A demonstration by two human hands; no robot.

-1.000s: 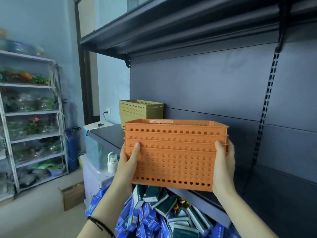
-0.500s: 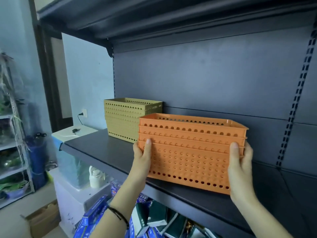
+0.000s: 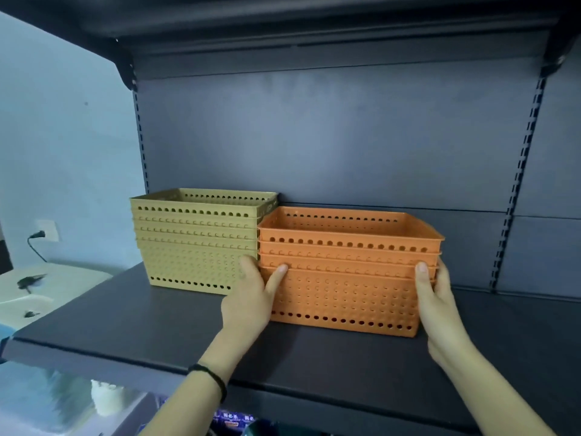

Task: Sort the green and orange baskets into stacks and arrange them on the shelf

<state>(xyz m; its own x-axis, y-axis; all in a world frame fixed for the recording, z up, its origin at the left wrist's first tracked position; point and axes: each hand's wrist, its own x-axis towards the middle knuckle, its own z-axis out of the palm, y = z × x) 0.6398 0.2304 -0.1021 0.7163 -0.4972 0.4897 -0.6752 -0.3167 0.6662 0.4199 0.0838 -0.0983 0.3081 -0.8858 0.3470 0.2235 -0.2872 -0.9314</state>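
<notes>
So a second back you had the orange stack (image 3: 345, 272) up in the air in front of the shelf (image 3: 132, 322); by this shot it was down on the shelf board, sitting flat between your hands. Your left hand (image 3: 251, 300) and right hand (image 3: 435, 300) were both wrapped on its short ends, thumbs across the front, still gripping. Just past your left hand, the green stack (image 3: 195, 243) sat right against it, looked like touching. I'd say both colours were sorted and shelved, so all that was left was letting go, maybe a small nudge to square them up.
</notes>
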